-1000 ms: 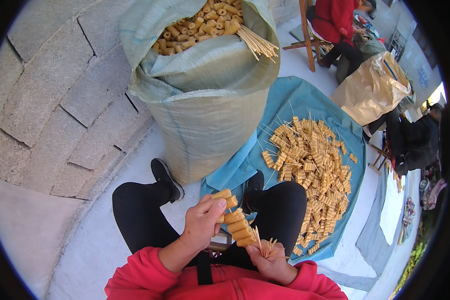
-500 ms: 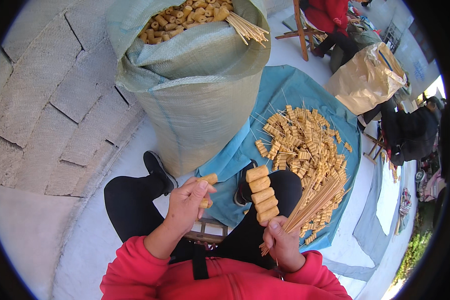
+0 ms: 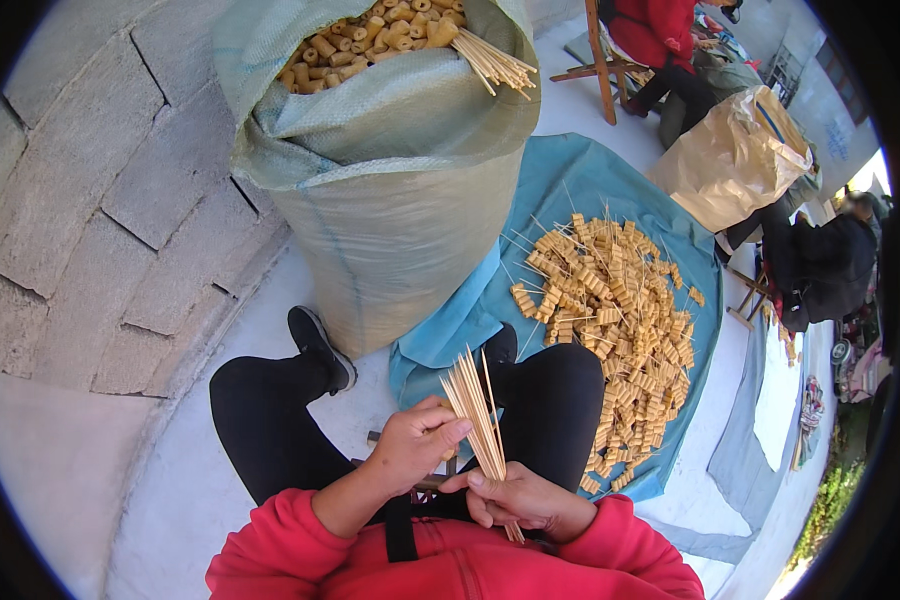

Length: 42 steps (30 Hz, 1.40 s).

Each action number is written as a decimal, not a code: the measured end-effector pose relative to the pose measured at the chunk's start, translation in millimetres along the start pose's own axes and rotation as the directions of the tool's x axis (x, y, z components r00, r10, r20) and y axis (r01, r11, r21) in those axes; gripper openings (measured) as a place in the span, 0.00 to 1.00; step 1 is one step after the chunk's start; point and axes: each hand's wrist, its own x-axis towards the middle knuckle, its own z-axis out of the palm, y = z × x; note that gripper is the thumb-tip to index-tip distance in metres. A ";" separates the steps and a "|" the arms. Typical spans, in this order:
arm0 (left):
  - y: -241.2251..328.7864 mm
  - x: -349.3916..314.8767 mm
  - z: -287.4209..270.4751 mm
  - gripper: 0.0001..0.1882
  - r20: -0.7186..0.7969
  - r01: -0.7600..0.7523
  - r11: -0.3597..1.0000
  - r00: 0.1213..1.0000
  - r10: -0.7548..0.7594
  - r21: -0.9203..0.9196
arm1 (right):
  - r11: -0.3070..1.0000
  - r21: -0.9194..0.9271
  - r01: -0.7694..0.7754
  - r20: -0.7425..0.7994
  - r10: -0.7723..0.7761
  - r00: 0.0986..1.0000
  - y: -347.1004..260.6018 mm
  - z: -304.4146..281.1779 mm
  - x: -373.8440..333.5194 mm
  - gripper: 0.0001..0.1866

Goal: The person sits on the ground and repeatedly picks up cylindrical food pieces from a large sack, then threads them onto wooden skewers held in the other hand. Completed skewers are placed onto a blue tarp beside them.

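Note:
My right hand point(image 3: 518, 500) is wrapped around a fanned bundle of thin wooden skewers point(image 3: 482, 425), whose ends point up and away from me. Close beside the bundle, my left hand point(image 3: 415, 448) is closed, thumb on top. Bits of a tan tube-shaped food roll show at its fingers, mostly hidden by them. In front of my right knee, a heap of skewered tan rolls point(image 3: 620, 320) lies on a blue cloth point(image 3: 560, 165). A tall woven sack point(image 3: 400, 240) holds loose rolls point(image 3: 380, 38), with more skewers point(image 3: 492, 62) lying at its opening.
A block wall point(image 3: 130, 200) runs along the left. Two other people sit at the upper right, one in a red top point(image 3: 650, 35), one in dark clothes point(image 3: 840, 260). A brown paper-like bag point(image 3: 725, 160) stands between them. My knees flank a small stool point(image 3: 432, 482).
The skewer of several rolls has left my right hand. The skewer bundle has swung from the right to the middle, upright between my hands, and my left hand has moved toward it.

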 end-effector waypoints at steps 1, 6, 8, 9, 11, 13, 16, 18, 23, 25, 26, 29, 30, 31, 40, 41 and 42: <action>-0.7 -0.1 -1.2 0.12 0.009 -0.005 1.000 1.000 0.005 -0.008 | 1.000 0.012 0.028 0.036 -0.029 0.999 -1.6 0.2 -1.3 0.24; -6.0 2.7 -8.5 0.15 0.029 -0.117 0.992 0.993 0.115 0.055 | 0.979 0.169 0.110 0.020 -0.115 0.993 2.7 1.3 -8.0 0.21; -7.8 2.7 -9.4 0.15 0.027 -0.139 0.989 0.990 0.138 0.051 | 0.986 0.086 0.140 -0.058 -0.136 0.989 5.5 -1.7 -5.7 0.20; -8.0 2.7 -10.2 0.15 0.005 -0.175 0.983 0.985 0.175 0.056 | 0.988 0.056 0.145 -0.103 -0.139 0.985 5.9 -3.4 -4.3 0.19; -7.5 1.1 -11.1 0.15 0.047 -0.198 0.971 0.980 0.194 0.133 | 0.951 -0.262 0.163 -0.151 -0.208 0.966 7.4 -2.2 -1.3 0.16; -5.9 0.0 -9.9 0.15 0.068 -0.263 0.955 0.964 0.256 0.136 | 0.855 -0.473 0.214 -0.137 -0.311 0.940 5.1 -0.3 -1.0 0.16; -0.1 -5.1 -14.4 0.16 0.058 -0.049 0.995 0.997 0.044 0.088 | 0.839 -0.448 0.308 -0.316 -0.471 0.823 -4.6 -0.2 -10.9 0.14; 0.8 -6.5 -9.9 0.16 0.082 -0.076 0.995 0.994 0.070 0.071 | 0.815 -0.420 0.400 -0.425 -0.566 0.706 -10.9 1.0 -10.5 0.14; -6.3 -11.7 5.9 0.14 0.243 -0.001 0.999 0.970 0.012 -0.048 | 0.862 -0.277 0.425 -0.388 -0.504 0.771 -16.2 5.5 5.6 0.15; -8.3 -12.5 0.8 0.14 0.278 0.071 0.992 0.960 -0.039 -0.104 | 0.821 -0.243 0.516 -0.366 -0.570 0.736 -16.4 5.3 7.9 0.15; -9.1 -12.7 -3.0 0.13 0.236 0.120 0.979 0.969 -0.079 -0.165 | 0.832 -0.261 0.490 -0.388 -0.555 0.736 -16.2 4.6 6.6 0.14; -11.7 -12.5 -9.2 0.12 0.134 0.151 0.950 0.984 -0.118 -0.273 | 0.890 -0.308 0.336 -0.443 -0.447 0.777 -20.3 -2.3 0.8 0.13; -13.3 -12.8 -7.3 0.12 0.117 0.149 0.955 0.986 -0.122 -0.256 | 0.907 -0.281 0.314 -0.450 -0.414 0.792 -20.1 -2.2 2.0 0.13; -14.9 -13.0 -4.9 0.13 0.125 0.136 0.960 0.986 -0.108 -0.245 | 0.901 -0.297 0.317 -0.409 -0.420 0.810 -19.5 -1.8 3.2 0.13; -6.8 -4.7 -21.0 0.10 -0.065 0.133 0.718 0.968 -0.241 -0.683 | 0.827 -0.419 0.375 -0.358 -0.530 0.769 -3.0 7.7 -3.9 0.13; -4.8 -5.3 -26.0 0.10 -0.109 0.085 0.692 0.966 -0.233 -0.717 | 0.824 -0.456 0.336 -0.329 -0.507 0.797 -0.4 7.7 -8.4 0.12; -3.3 -5.0 -29.8 0.11 -0.110 0.081 0.693 0.968 -0.227 -0.717 | 0.818 -0.493 0.296 -0.302 -0.481 0.823 2.9 8.8 -11.5 0.12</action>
